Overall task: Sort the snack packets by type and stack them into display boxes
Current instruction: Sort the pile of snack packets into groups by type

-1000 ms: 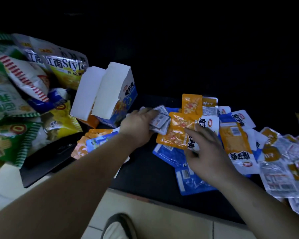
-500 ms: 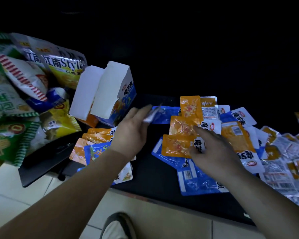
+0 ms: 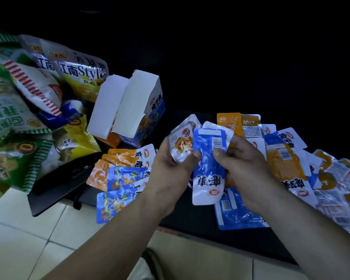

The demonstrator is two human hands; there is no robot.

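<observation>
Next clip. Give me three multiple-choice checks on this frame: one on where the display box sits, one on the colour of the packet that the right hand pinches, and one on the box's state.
1. Where is the display box relative to the left hand?
A. Beyond it, to its left
B. At the far right edge of the pile
C. On the tiled floor by the shoe

2. What colour is the packet that the right hand pinches?
A. Orange
B. Green
C. Blue and white

3. What state is the display box in?
A. Sealed
B. Open, white flaps up
C. Crushed flat

Key:
1 A: the box stands up and left of the left hand, which holds a silver packet.
2 C: the packet under the thumb is blue with a white end.
3 B: both flaps stand open.
</observation>
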